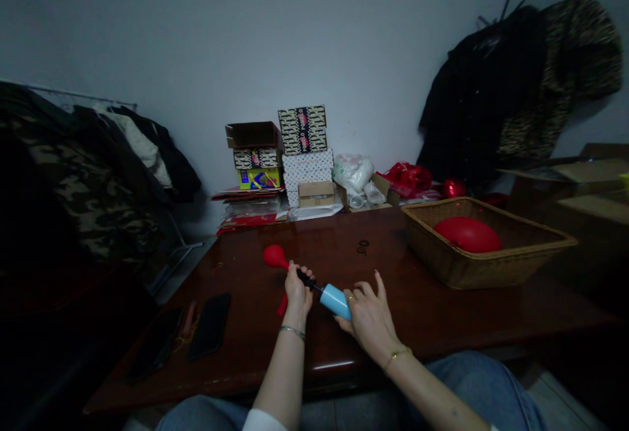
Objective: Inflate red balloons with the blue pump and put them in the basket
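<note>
A small, partly inflated red balloon (274, 256) sits at the tip of a hand pump with a black end and a light blue barrel (336, 301). My left hand (298, 288) is closed around the balloon's neck and the pump's black end. The blue barrel is gripped by my right hand (366, 313), its thumb below and some fingers raised. Between the two hands a thin rod shows. Another red piece (282, 305) lies on the table just left of my left wrist.
On the brown table (422, 326), a wicker basket (491, 272) at the right holds a larger red balloon (468, 234). Black loops (362, 246) lie mid-table. Dark flat objects (210, 325) are at the left. Stacked boxes (308, 172) stand along the back.
</note>
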Motion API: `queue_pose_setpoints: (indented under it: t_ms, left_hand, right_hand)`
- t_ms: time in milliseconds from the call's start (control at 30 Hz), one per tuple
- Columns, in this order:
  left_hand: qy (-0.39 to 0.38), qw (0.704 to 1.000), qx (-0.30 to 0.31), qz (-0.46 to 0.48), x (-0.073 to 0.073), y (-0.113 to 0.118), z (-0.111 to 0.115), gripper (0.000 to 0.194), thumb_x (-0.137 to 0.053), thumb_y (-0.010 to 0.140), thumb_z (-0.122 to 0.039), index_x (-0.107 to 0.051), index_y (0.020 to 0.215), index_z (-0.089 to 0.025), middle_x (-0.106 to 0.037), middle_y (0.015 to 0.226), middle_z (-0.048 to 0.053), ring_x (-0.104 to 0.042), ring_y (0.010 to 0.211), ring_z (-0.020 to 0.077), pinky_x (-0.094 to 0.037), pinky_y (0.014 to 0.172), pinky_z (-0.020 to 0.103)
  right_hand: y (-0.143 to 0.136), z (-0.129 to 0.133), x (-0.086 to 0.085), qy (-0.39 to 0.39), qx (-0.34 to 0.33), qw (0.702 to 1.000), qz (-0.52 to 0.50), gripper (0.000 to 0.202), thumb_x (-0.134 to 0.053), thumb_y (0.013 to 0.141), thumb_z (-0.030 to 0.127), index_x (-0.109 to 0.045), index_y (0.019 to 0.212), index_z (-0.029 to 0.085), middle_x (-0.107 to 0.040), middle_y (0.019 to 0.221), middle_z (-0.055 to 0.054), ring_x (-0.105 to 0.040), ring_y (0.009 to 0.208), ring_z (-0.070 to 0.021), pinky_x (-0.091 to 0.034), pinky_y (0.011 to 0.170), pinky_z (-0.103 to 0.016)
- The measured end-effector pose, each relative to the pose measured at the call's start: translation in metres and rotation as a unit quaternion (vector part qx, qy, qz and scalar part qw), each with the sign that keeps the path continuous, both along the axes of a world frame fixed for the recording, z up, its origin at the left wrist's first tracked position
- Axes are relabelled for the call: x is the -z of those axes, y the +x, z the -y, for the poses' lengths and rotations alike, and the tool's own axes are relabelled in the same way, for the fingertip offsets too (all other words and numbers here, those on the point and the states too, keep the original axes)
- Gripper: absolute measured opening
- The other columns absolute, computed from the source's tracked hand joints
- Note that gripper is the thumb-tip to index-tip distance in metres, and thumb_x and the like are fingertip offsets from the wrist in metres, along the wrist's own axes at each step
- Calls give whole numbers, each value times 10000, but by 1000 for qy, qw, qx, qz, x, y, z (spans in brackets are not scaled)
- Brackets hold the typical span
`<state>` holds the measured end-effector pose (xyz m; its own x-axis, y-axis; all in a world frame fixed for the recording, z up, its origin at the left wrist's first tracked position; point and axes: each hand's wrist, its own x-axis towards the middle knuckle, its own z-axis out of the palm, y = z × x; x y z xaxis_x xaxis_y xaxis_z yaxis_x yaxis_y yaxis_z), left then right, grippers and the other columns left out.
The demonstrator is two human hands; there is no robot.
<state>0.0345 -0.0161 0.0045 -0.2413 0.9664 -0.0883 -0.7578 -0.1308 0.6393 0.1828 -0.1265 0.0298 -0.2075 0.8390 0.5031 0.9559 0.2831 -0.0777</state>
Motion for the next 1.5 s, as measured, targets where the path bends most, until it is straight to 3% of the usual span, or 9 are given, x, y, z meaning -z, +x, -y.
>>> queue_pose_setpoints:
  t_ms: [133, 267, 700, 900, 1133, 1333, 1500]
  left_hand:
    - [5, 1000, 6, -5, 7, 5, 3, 286, -596, 815, -403, -429, 727, -188, -448, 560, -48, -442, 456, 78, -380, 456, 195]
    - [-8, 1000, -5, 0, 7, 0, 1, 273, -560, 845, -376, -413, 712, -188, -404, 524, -64, -373, 404, 59, -310, 399, 173]
    - [-35, 998, -46, 12, -7, -41, -23, 231, -458, 910, -284, -385, 714, -187, -355, 542, -70, -346, 383, 43, -257, 373, 149]
    - [-39, 998, -28, 30, -7, -30, -18, 242, -432, 920, -291, -379, 707, -190, -357, 526, -67, -332, 379, 47, -252, 372, 153]
    - [-24, 1000, -10, 2, -3, -9, -5, 240, -493, 888, -318, -397, 708, -192, -388, 518, -62, -364, 393, 60, -294, 394, 168]
    - [-15, 1000, 9, -20, 0, 2, 7, 245, -538, 857, -352, -415, 718, -192, -411, 525, -58, -403, 419, 70, -340, 422, 181]
    - [-7, 1000, 13, -18, 0, 1, 9, 243, -561, 844, -351, -420, 727, -191, -406, 535, -59, -386, 410, 64, -312, 396, 174]
  right_hand:
    - [-11, -8, -1, -8, 6, 1000, 9, 390, -640, 713, 473, -632, 946, 161, -669, 822, -68, -530, 939, -241, -35, 1111, -511]
    - [-13, -7, 5, -17, -1, 1000, 2, 406, -638, 711, 484, -630, 967, 168, -674, 842, -73, -532, 943, -252, -34, 1107, -524]
    - [30, 18, 14, -17, -30, 999, 17, 498, -587, 750, 524, -601, 1108, 178, -674, 928, -70, -515, 1056, -261, -17, 1112, -530]
    - [26, 25, 5, -15, -4, 1000, 18, 457, -602, 746, 513, -631, 1045, 168, -677, 886, -73, -526, 1028, -261, -36, 1114, -521]
    - [5, 12, -4, -28, 4, 999, 16, 419, -564, 767, 520, -642, 977, 166, -680, 840, -82, -530, 975, -255, -45, 1105, -520]
    - [-15, -1, -5, -38, 11, 999, 8, 405, -565, 762, 519, -643, 933, 160, -675, 822, -89, -529, 944, -255, -48, 1102, -512]
    - [-18, 2, -2, -38, 7, 999, -8, 414, -587, 748, 504, -633, 976, 161, -673, 824, -83, -528, 946, -251, -42, 1103, -504]
